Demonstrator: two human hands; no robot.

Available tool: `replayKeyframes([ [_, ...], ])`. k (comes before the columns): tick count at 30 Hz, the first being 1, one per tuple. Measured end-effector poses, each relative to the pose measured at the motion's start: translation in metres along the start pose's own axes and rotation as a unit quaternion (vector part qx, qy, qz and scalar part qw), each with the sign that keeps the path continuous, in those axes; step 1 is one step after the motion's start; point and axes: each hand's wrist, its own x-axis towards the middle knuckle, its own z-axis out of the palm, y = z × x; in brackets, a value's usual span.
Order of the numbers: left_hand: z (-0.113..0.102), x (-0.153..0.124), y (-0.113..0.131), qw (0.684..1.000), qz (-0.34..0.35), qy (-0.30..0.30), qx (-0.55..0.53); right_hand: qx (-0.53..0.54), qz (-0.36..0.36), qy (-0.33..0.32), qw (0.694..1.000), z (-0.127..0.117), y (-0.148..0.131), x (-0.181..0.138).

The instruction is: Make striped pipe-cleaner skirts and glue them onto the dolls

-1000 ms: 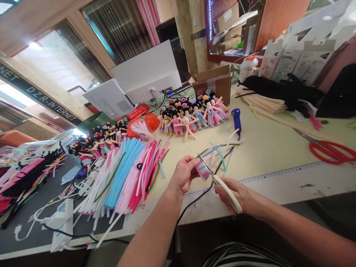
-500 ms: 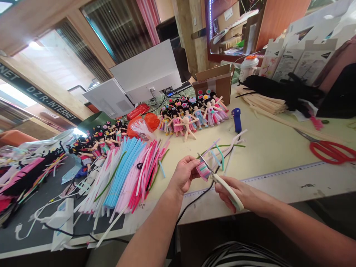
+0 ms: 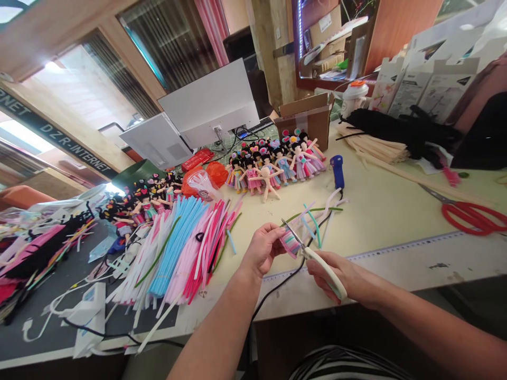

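Cutting across a small bundle looks to be the step in hand, and for this a steady pinch matters most, I think. The left hand (image 3: 263, 249) has its thumb and fingers pressed together on the striped bundle (image 3: 290, 244), made of pink, white and teal soft strips, over the front part of the table (image 3: 372, 211). The right hand (image 3: 341, 275) has its fingers wrapped around the handles of the white scissors (image 3: 325, 268); the blades lie along the bundle, and their tips come just beside the left thumb. Whether the blades are a little apart, I cannot tell.

To do it well, the thumb should be placed a bit behind the line of the blades, so that the skin is not caught. The strips should lie flat, side by side; otherwise the ends may become uneven. One slow, full squeeze would probably be cleaner than many small bites.

Attention is also needed for the black cable (image 3: 276, 286), which passes behind the scissors toward the blue glue gun (image 3: 337, 172): it should not come between the blades. The teal strip (image 3: 316, 228) lies near too, beyond the bundle.
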Motion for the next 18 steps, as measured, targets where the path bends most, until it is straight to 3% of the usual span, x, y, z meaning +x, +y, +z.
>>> replayKeyframes([
  [18,-0.0031,-0.0003,0.0004,1.000,-0.009,0.003,0.000,-0.009,-0.002,-0.036,0.999,-0.0087,0.0014,0.0046],
])
